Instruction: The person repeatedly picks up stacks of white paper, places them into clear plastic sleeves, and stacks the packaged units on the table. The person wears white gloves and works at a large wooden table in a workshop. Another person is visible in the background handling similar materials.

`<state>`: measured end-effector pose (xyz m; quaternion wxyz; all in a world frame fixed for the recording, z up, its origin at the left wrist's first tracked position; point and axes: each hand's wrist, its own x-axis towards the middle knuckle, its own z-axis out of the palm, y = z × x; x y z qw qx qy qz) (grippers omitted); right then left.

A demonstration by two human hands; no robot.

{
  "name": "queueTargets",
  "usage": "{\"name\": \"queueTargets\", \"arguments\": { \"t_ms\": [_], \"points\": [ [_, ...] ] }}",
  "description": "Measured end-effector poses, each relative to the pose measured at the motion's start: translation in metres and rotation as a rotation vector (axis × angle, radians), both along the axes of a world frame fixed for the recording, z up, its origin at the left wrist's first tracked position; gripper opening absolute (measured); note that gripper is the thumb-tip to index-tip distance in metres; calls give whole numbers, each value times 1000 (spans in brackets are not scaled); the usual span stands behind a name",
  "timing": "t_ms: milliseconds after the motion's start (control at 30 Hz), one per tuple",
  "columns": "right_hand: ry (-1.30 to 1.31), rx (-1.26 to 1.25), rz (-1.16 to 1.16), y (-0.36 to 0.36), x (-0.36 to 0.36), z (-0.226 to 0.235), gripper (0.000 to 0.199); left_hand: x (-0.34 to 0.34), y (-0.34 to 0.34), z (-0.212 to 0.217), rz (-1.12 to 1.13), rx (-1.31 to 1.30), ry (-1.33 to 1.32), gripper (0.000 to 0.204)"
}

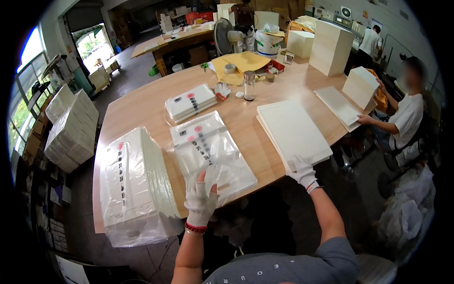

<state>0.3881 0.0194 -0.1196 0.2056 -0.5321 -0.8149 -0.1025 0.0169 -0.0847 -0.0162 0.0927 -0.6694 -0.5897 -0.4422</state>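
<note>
My left hand (201, 201), in a white knit glove with bare thumb and fingertip, is over the near edge of a flat clear plastic bag (231, 168). Its fingers are apart and hold nothing. The bag has dark print and red round marks and lies on a white stack. In a similar glove, my right hand (302, 174) rests its spread fingers on the near left corner of a stack of white paper sheets (293, 128). To the left stands a tall pile of packed plastic bags (125, 175). Beyond the flat bag is a smaller stack of bagged sheets (191, 102).
The wooden table (142, 113) also bears a glass bottle (249, 87), yellow paper (243, 61), tape rolls (230, 69) and a tall white paper block (330, 47). A seated co-worker (406, 109) handles white sheets at the right. Wrapped bundles (71, 132) stand left of the table.
</note>
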Motion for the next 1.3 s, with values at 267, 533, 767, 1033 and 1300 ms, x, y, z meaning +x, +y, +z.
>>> {"name": "queueTargets", "arguments": {
  "t_ms": [267, 533, 767, 1033, 1300],
  "points": [
    [150, -119, -190, 14, 11, 29, 38, 96, -30, -10, -676, -653, -481, 27],
    [170, -304, 605, -115, -50, 78, 20, 129, 7, -108, -558, -1388, -1620, 48],
    [1520, -867, 14, -105, 10, -39, 33, 93, -29, -38, -444, -1284, -450, 63],
    [1857, -671, 94, -131, -131, -20, 35, 118, -61, -43, -565, -803, 285, 73],
    [1333, -450, 140, -118, -89, 37, 32, 29, 31, -34, -81, -578, 136, 39]
  ]
}}
